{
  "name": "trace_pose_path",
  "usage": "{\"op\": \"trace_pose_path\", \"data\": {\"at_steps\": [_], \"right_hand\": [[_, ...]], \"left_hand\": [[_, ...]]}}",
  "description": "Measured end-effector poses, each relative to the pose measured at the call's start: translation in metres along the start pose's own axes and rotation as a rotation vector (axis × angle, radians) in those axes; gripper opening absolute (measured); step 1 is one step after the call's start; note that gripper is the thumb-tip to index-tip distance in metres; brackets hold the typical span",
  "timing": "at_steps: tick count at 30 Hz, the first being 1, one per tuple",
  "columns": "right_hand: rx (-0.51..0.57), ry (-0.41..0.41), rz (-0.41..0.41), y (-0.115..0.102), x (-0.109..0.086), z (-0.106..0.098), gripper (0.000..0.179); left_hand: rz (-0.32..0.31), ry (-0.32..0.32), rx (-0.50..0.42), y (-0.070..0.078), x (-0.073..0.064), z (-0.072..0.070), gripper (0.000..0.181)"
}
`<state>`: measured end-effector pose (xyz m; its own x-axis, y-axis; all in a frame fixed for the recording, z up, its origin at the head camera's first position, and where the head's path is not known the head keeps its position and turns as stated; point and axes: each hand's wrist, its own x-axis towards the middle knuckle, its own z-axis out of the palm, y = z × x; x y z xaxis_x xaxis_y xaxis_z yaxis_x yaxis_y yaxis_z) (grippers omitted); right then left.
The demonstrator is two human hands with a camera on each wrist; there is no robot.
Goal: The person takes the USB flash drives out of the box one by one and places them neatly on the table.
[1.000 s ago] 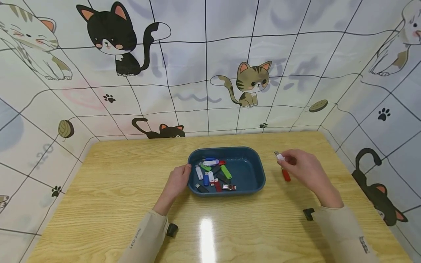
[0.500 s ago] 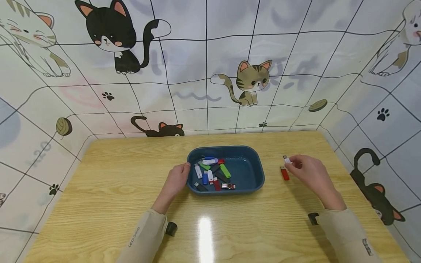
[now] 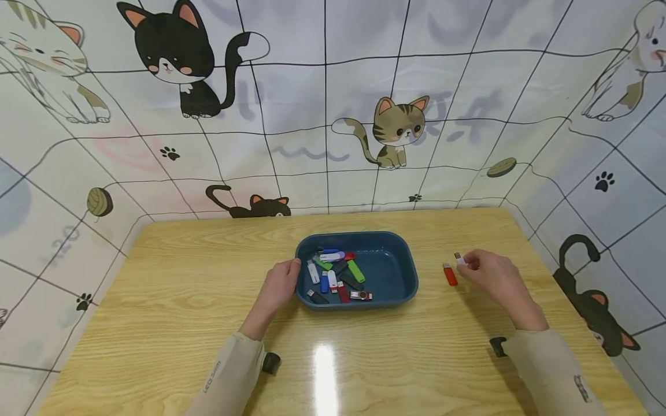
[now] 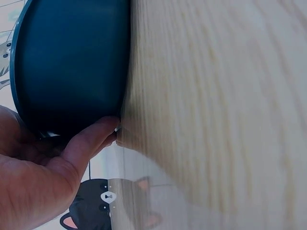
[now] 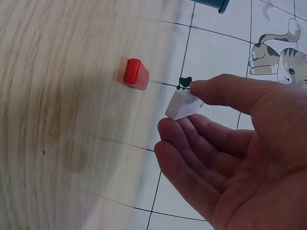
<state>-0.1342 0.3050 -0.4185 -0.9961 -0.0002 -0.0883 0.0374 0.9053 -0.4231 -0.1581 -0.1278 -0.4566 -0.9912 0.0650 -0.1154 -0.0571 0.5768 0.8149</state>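
Note:
A dark blue plastic tray (image 3: 387,268) holds several USB flash drives, bunched toward its left half. My left hand (image 3: 281,284) grips the tray's left end; in the left wrist view its fingers (image 4: 91,136) touch the outer wall low down. My right hand (image 3: 494,280) pinches a white USB flash drive (image 5: 182,104) between thumb and fingers, its metal plug (image 3: 458,256) pointing away from the hand. Just left of it, a red USB flash drive (image 3: 450,275) lies on the table. The contact of the white drive with the table cannot be told.
The wooden table (image 3: 208,323) meets a cat-patterned backdrop (image 3: 291,115) at its back and sides. Among the drives in the tray are a green one (image 3: 356,271) and a silver-and-red one (image 3: 361,295).
My right hand has moved right and slightly toward me with the white USB flash drive, from above the red one to its right side. My left hand stays at the tray.

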Motion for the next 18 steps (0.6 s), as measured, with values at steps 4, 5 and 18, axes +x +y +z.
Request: {"op": "trace_pose_path", "data": {"at_steps": [4, 5, 18], "right_hand": [[-0.005, -0.018, 0.022, 0.0022, 0.0023, 0.0016, 0.043], [-0.008, -0.02, 0.027, 0.0024, 0.0027, 0.0019, 0.044], [-0.039, -0.083, 0.076, 0.008, 0.0077, 0.0018, 0.043]], "left_hand": [[-0.016, 0.003, -0.01, 0.0002, 0.0002, 0.0007, 0.043], [-0.016, 0.002, -0.012, 0.0001, 0.0002, 0.0007, 0.043], [-0.009, -0.001, -0.015, 0.0003, -0.0006, 0.0007, 0.043]]}}
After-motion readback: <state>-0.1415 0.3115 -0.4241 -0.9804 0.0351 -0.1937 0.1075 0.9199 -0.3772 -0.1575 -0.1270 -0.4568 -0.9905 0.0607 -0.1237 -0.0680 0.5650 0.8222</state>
